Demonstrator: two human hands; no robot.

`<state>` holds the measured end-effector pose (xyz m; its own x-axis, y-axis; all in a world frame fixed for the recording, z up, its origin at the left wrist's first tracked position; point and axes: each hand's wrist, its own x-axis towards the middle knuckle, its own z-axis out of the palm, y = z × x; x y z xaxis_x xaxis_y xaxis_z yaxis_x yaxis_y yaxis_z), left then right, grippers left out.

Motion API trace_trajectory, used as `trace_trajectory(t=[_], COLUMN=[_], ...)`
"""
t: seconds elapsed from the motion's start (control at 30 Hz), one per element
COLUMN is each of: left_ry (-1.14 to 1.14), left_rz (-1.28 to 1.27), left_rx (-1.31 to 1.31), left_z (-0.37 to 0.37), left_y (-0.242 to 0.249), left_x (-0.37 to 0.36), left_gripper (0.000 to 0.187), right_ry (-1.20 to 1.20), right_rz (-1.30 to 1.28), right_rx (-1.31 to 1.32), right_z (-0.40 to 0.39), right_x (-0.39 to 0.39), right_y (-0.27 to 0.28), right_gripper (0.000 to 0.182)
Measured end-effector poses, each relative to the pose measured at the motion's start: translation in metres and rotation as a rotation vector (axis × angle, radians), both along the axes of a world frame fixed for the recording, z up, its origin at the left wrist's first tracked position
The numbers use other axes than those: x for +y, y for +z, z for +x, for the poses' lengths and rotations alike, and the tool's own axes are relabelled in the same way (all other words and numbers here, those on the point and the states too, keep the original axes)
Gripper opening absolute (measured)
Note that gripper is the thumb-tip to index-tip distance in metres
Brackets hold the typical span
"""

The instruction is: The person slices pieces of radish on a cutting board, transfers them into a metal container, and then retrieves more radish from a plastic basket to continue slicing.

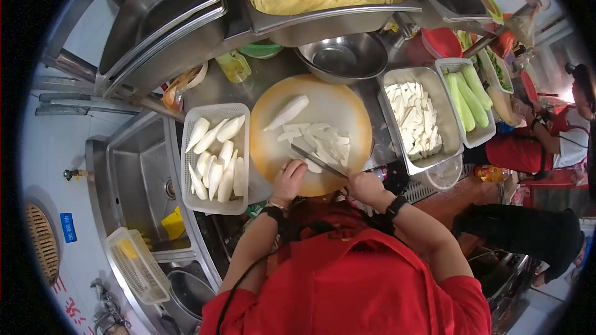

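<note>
My right hand (367, 187) grips the handle of a kitchen knife (318, 160), its blade pointing up and left across a round cutting board (267, 118). With fingers curled, my left hand (289, 180) holds a white vegetable piece (312, 166) beside the blade; the fingertips partly hide it. Slices of the same vegetable (329, 142) are spread just beyond the knife. One whole peeled, tapered white vegetable (289, 113) lies near the board's far left side. More whole ones fill a white plastic basket (187, 125) to the left. Cut pieces (413, 118) lie in a metal tray (456, 142) to the right.
A metal bowl (341, 56) stands behind the board. Above it, a steel pan (310, 23) holds pale yellow shreds. A basket with green gourds (469, 99) stands far right; a sink (139, 167) is at left. Two other people (528, 229) (568, 142) are on the right.
</note>
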<state>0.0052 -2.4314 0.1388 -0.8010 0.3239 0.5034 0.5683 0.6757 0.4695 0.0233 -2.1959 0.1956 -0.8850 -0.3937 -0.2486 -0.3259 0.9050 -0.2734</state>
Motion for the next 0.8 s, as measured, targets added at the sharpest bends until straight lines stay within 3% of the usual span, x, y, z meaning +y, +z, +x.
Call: trace_trajectory(t=[0.53, 0.7, 0.8], left_ry=[0.028, 0.008, 0.033], left_rz=[0.027, 0.012, 0.044], left_rx=[0.046, -0.003, 0.065], left_z=[0.003, 0.002, 0.001], left_y=[-0.002, 0.010, -0.001], left_x=[0.002, -0.001, 0.002], left_gripper=[0.020, 0.013, 0.017], right_ry=[-0.042, 0.019, -0.029], right_rz=[-0.048, 0.046, -0.080], right_rx=[0.000, -0.018, -0.011], right_z=[0.008, 0.000, 0.005], right_x=[-0.002, -0.001, -0.001], right_y=[0.016, 0.021, 0.022], right_gripper=[0.028, 0.018, 0.027])
